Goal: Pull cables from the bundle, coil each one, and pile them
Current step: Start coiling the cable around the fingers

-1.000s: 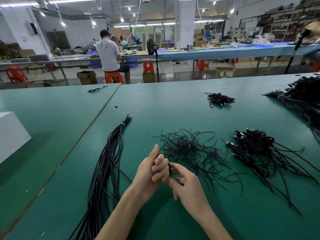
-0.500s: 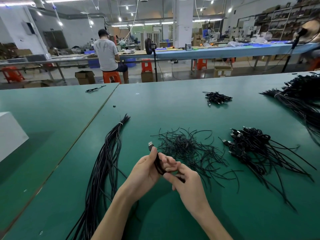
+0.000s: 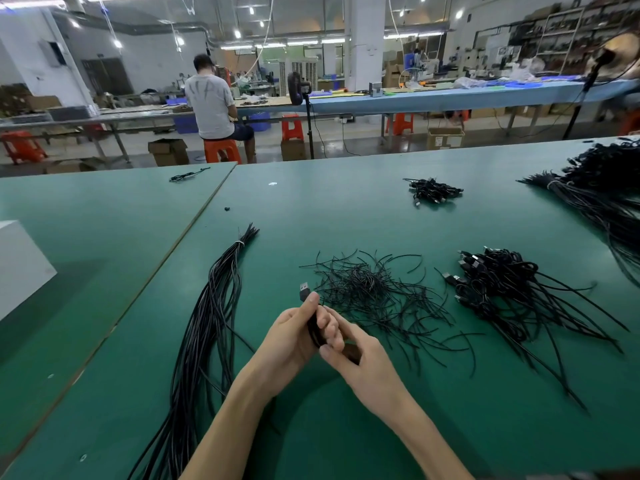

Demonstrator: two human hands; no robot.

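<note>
Cable [image 3: 304,292] sits curled in your left hand [image 3: 292,341] grip, right hand [image 3: 365,367] pinching its coil above the tabletop [image 3: 346,209], decent pile [image 3: 502,292] done, but the bundle [image 3: 211,323] looks plenty full.

The worktop [image 3: 346,209] is plain dark green and the tangle of thin ties [image 3: 374,292] on it is black. Left of the tangle the cable bundle [image 3: 207,323] is black with a white band [image 3: 239,243] at its far end; right of the tangle the coiled pile [image 3: 502,289] is black, and far beyond it the stools [image 3: 221,151] are orange.
</note>
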